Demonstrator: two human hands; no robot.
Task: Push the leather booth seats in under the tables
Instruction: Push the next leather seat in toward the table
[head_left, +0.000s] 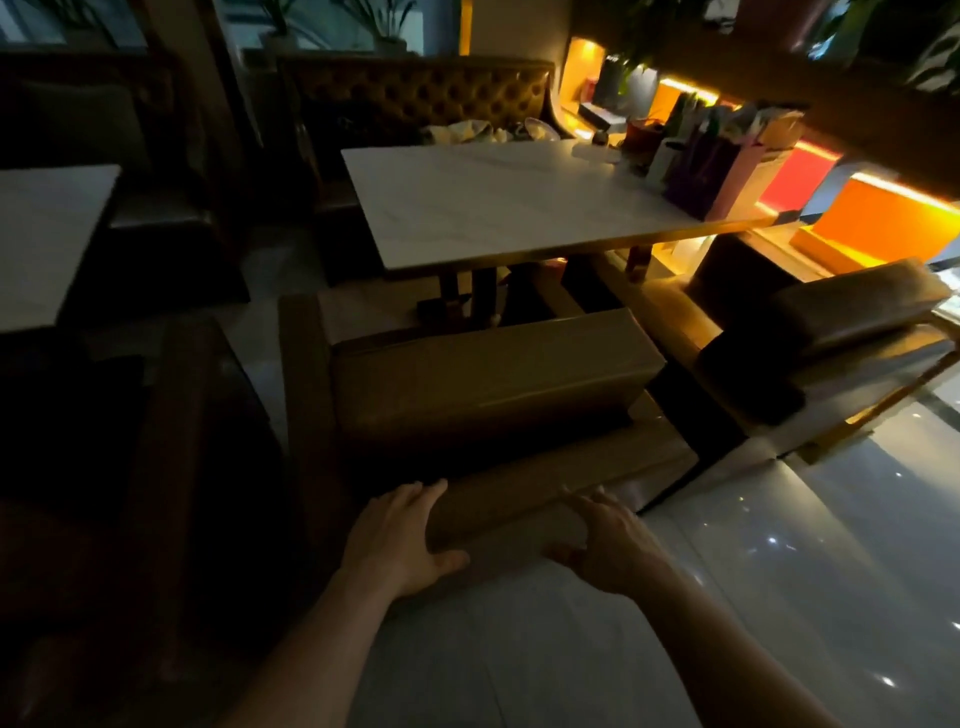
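A tan leather booth seat (493, 384) stands just in front of me, its cushion facing a white marble table (498, 202). My left hand (400, 535) grips the top edge of the seat's backrest (519, 493), thumb on the near side. My right hand (608, 545) rests on the same backrest edge further right, fingers spread over it. A second brown leather seat (831, 322) sits to the right, angled beside the table. The front edge of the near seat lies close to the table's legs.
A tufted leather bench (415, 93) stands behind the table. Paper bags (711, 166) and bottles crowd the table's far right end. Another white table (47, 239) and dark seats are on the left. Glossy floor (779, 571) stretches to the right; lit orange shelves (883, 223) line the wall.
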